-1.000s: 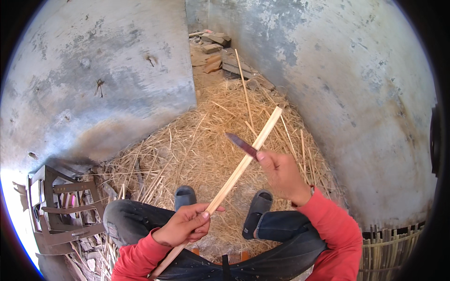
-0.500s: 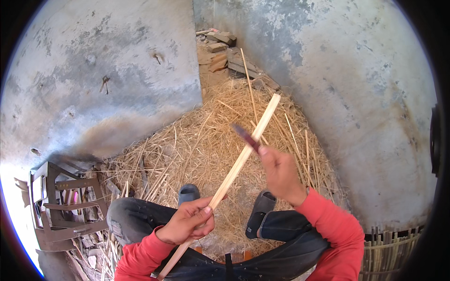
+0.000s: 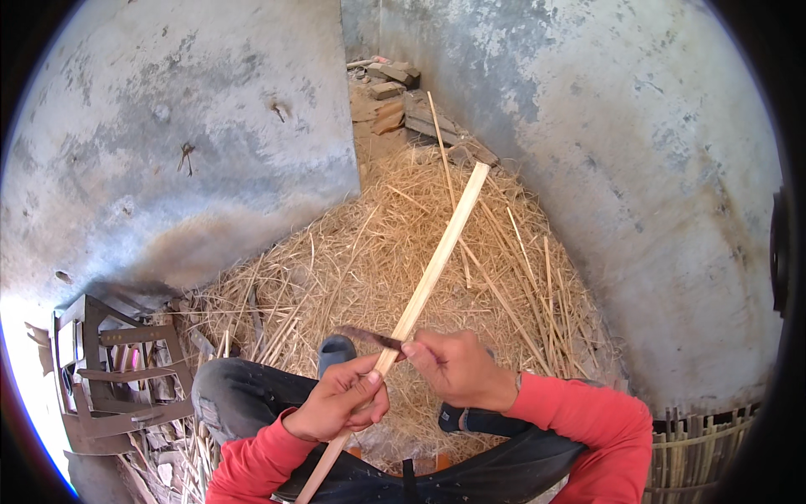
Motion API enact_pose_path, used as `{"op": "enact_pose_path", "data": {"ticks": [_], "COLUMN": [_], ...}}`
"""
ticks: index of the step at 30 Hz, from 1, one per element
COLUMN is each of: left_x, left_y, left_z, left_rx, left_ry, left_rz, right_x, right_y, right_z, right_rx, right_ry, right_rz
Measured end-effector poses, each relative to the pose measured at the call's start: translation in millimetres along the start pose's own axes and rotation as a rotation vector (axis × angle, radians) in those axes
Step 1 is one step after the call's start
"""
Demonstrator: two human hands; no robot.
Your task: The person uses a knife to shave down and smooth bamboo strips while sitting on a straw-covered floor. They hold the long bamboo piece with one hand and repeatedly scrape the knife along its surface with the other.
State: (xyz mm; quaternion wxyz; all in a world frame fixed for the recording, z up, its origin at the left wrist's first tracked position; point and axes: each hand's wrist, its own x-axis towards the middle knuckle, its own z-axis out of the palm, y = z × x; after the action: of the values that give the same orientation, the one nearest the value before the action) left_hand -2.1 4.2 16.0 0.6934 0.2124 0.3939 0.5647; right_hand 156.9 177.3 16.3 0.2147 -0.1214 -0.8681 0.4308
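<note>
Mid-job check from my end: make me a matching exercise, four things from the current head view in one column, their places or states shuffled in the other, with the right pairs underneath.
Column one
1. Left hand
2. Right hand
3. Dark wooden frame
4. Slatted panel

Column two
A. At the lower right of the view
B. Holding the knife, its blade crossing the strip
C. Gripping the pale wooden strip
D. At the lower left of the view

Right pairs: 1-C, 2-B, 3-D, 4-A
</note>
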Motion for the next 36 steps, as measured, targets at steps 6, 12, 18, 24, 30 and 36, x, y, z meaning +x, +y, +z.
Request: {"op": "enact_pose_path", "data": {"ticks": [6, 12, 18, 24, 30, 36], "left_x": [2, -1, 0, -5, -7, -8], "left_y": [-5, -23, -30, -28, -22, -22], "left_z": [-4, 1, -5, -3, -5, -2], "left_rx": [0.103, 0.163, 0.281, 0.183, 0.223, 0.159], "left_ry": [-0.051, 0.011, -0.006, 0.047, 0.089, 0.084], "left_rz": [-0.072, 0.080, 0.179, 0.185, 0.161, 0.190], "right_x": [35, 40, 33, 18, 22, 19], "right_y": [-1, 10, 27, 24, 31, 36], "right_z": [-33, -65, -86, -67, -82, -73], "right_rx": [0.339, 0.319, 0.089, 0.008, 0.006, 0.114], "right_ry": [0.343, 0.428, 0.472, 0.385, 0.346, 0.312], "right_rz": [0.272, 0.421, 0.271, 0.281, 0.297, 0.359]}}
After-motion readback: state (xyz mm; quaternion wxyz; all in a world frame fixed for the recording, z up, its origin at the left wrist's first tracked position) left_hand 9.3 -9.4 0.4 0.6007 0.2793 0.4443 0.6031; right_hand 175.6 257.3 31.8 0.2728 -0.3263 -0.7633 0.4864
